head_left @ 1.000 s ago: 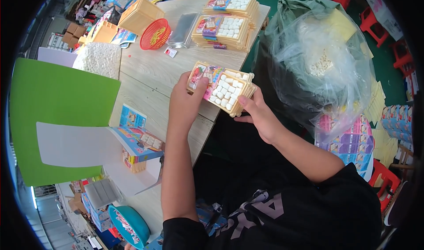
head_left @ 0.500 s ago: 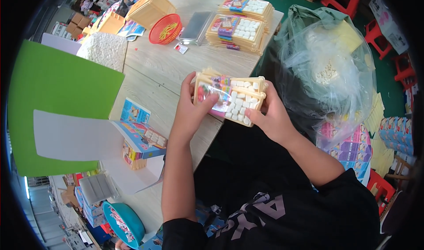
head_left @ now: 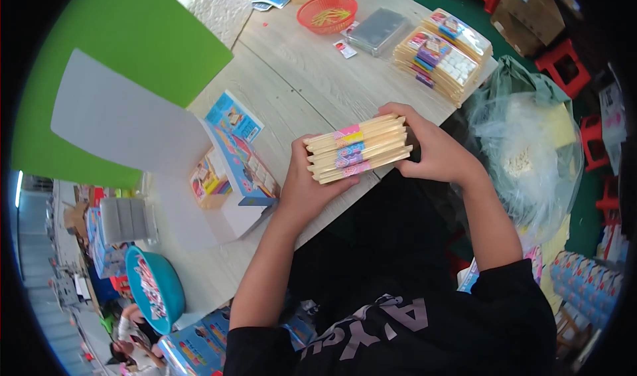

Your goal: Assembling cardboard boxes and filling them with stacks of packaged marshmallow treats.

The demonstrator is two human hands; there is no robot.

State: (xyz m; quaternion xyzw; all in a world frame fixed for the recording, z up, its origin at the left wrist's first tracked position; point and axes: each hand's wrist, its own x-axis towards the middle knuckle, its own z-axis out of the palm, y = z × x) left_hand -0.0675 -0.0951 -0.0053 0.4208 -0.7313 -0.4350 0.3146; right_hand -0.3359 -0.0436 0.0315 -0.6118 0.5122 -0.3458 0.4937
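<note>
Between my two hands is a stack of shallow cream-coloured trays (head_left: 358, 151) with pink, yellow, blue and purple bands around the middle; its edge side faces up. My left hand (head_left: 308, 187) closes on the stack's left end, thumb along the near side. At the right end my right hand (head_left: 434, 147) grips it, fingers over the far corner and thumb below. To the left, an open printed carton (head_left: 249, 167) lies on the table with its flaps spread and similar banded trays (head_left: 211, 182) inside.
Banded packs of white pieces (head_left: 441, 57) are piled at the table's far right, near a clear plastic case (head_left: 380, 31) and a red basket (head_left: 326, 14). A teal basin (head_left: 156, 290) holds small sachets. A large plastic bag (head_left: 524, 157) stands off the right edge.
The packs in my hands have tipped from showing their white-piece faces to showing their banded edges. My view has turned, bringing the open carton closer to my hands.
</note>
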